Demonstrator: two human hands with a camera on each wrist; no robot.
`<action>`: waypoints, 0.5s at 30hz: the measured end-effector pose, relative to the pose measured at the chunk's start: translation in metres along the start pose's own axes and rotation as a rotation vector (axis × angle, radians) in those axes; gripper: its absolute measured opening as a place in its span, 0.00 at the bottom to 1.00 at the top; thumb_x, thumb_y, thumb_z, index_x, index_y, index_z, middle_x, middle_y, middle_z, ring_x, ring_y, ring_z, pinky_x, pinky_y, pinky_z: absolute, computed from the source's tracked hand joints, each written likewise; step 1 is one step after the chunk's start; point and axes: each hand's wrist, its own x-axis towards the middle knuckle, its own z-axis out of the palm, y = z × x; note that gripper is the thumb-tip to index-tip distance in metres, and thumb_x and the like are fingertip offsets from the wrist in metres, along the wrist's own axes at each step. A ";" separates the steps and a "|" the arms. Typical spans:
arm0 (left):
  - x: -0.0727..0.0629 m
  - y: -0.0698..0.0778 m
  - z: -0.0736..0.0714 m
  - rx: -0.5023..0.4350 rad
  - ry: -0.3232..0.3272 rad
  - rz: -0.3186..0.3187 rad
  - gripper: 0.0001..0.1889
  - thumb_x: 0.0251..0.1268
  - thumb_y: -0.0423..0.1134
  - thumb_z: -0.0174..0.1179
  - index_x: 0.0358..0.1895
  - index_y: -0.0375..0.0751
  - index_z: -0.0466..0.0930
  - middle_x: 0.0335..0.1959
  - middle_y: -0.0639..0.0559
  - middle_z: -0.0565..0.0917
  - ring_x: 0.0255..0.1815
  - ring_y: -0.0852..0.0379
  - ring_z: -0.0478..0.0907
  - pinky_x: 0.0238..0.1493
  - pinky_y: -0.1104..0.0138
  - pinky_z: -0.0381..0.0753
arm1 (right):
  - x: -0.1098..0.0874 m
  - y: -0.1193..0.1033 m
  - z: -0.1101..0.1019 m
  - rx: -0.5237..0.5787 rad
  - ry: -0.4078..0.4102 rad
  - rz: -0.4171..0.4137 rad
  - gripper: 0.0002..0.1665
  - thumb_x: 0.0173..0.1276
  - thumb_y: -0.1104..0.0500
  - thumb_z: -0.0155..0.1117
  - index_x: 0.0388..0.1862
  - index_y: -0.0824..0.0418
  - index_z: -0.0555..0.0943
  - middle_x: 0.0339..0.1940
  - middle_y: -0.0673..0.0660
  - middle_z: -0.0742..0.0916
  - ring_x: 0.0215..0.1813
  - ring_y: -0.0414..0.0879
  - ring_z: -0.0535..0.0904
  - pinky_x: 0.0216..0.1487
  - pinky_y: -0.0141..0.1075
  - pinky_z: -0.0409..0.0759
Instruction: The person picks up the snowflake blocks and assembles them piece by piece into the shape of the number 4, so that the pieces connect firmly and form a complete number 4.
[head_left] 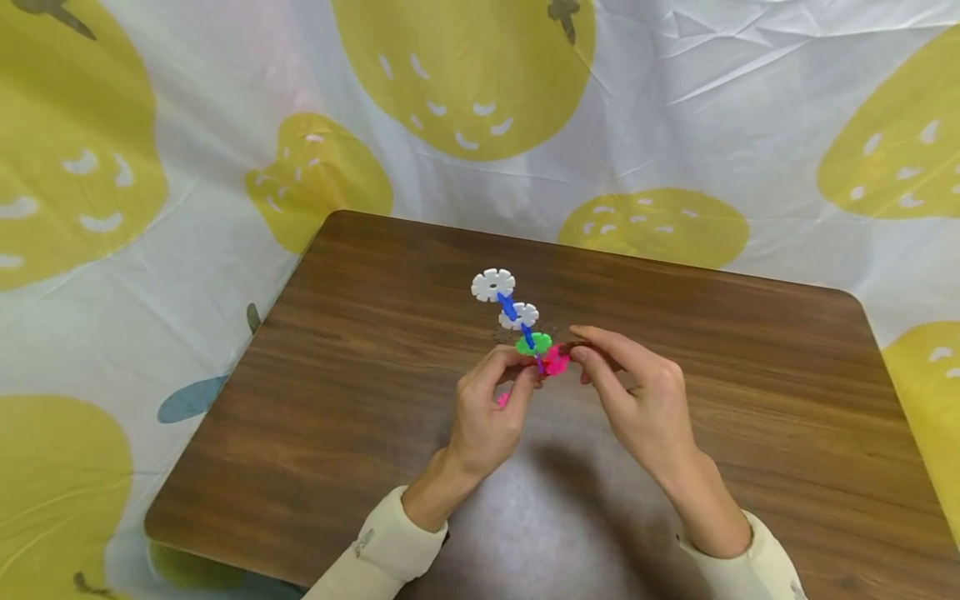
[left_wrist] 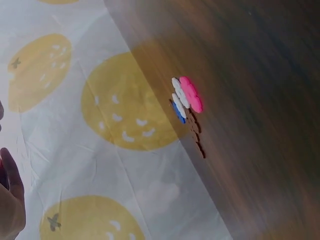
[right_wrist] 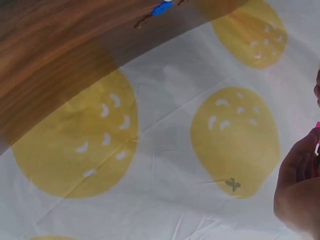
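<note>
Above the table, a chain of notched plastic discs (head_left: 519, 316) links white, blue, green, purple and pink pieces. My left hand (head_left: 486, 412) pinches its near end between thumb and fingers, close to the purple disc (head_left: 539, 363). The pink disc (head_left: 556, 361) sits between the two hands. With thumb and fingertips, my right hand (head_left: 648, 400) pinches a dark brown disc (head_left: 576, 344) right beside the pink one. Another bit of pink (head_left: 503, 401) shows by the left thumb. At the left wrist view's edge, a hand (left_wrist: 11, 200) is only partly in frame.
The brown wooden table (head_left: 337, 375) has rounded corners, and a white curtain (head_left: 637, 100) with yellow fruit prints hangs behind it. In the left wrist view, pink (left_wrist: 191, 94), white, blue and brown discs cluster against the table near its edge.
</note>
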 end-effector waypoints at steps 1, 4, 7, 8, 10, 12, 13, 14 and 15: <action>0.000 0.000 0.000 0.010 0.001 0.003 0.04 0.69 0.21 0.59 0.41 0.28 0.81 0.34 0.40 0.85 0.32 0.49 0.87 0.42 0.67 0.90 | -0.001 0.001 0.000 -0.013 0.002 -0.005 0.17 0.65 0.70 0.72 0.52 0.60 0.88 0.29 0.51 0.89 0.31 0.33 0.81 0.35 0.20 0.77; 0.000 -0.001 -0.002 0.020 0.008 0.006 0.04 0.68 0.21 0.60 0.41 0.28 0.81 0.34 0.40 0.85 0.32 0.49 0.87 0.42 0.66 0.90 | -0.002 0.004 -0.003 -0.036 0.004 0.000 0.18 0.66 0.70 0.71 0.55 0.60 0.88 0.32 0.51 0.90 0.34 0.31 0.81 0.39 0.19 0.77; -0.001 -0.002 -0.003 0.018 0.018 0.006 0.04 0.67 0.21 0.60 0.41 0.28 0.81 0.34 0.40 0.85 0.33 0.49 0.86 0.42 0.65 0.90 | -0.002 0.008 -0.006 -0.037 0.036 0.011 0.17 0.69 0.70 0.68 0.56 0.61 0.87 0.36 0.53 0.92 0.39 0.27 0.82 0.44 0.18 0.77; -0.001 -0.003 -0.004 0.016 0.021 0.005 0.04 0.67 0.21 0.60 0.41 0.28 0.81 0.34 0.40 0.85 0.33 0.49 0.86 0.42 0.65 0.90 | -0.002 0.010 -0.007 -0.041 0.043 0.026 0.17 0.70 0.69 0.67 0.56 0.61 0.87 0.38 0.54 0.92 0.41 0.26 0.82 0.46 0.18 0.77; -0.001 -0.003 -0.005 0.015 0.028 0.003 0.04 0.67 0.21 0.60 0.41 0.28 0.81 0.34 0.40 0.85 0.33 0.49 0.86 0.42 0.65 0.90 | -0.001 0.016 -0.009 -0.057 0.059 0.063 0.16 0.73 0.67 0.66 0.57 0.60 0.87 0.40 0.55 0.91 0.44 0.25 0.81 0.49 0.17 0.77; 0.000 -0.003 -0.007 0.016 0.035 -0.004 0.04 0.67 0.21 0.61 0.41 0.28 0.81 0.35 0.40 0.86 0.35 0.48 0.86 0.44 0.64 0.90 | -0.002 0.024 -0.010 -0.080 0.052 0.126 0.16 0.74 0.63 0.66 0.59 0.60 0.85 0.42 0.55 0.90 0.46 0.28 0.82 0.51 0.18 0.76; 0.000 -0.003 -0.008 0.017 0.038 -0.006 0.04 0.67 0.21 0.61 0.42 0.28 0.81 0.35 0.39 0.86 0.36 0.48 0.86 0.44 0.64 0.90 | -0.003 0.029 -0.010 -0.094 0.040 0.165 0.17 0.74 0.61 0.67 0.60 0.61 0.85 0.43 0.55 0.90 0.47 0.32 0.82 0.52 0.19 0.76; 0.000 -0.003 -0.009 0.018 0.042 -0.008 0.04 0.67 0.21 0.61 0.42 0.28 0.81 0.35 0.39 0.86 0.36 0.47 0.86 0.45 0.64 0.90 | -0.004 0.034 -0.010 -0.108 0.022 0.207 0.19 0.74 0.58 0.67 0.62 0.61 0.83 0.45 0.56 0.89 0.48 0.35 0.82 0.54 0.21 0.76; -0.001 -0.003 -0.009 0.019 0.046 -0.010 0.04 0.67 0.21 0.61 0.42 0.28 0.81 0.35 0.39 0.86 0.37 0.47 0.86 0.46 0.64 0.90 | -0.005 0.039 -0.008 -0.122 0.003 0.246 0.22 0.74 0.56 0.68 0.64 0.61 0.82 0.46 0.56 0.88 0.49 0.39 0.83 0.56 0.25 0.76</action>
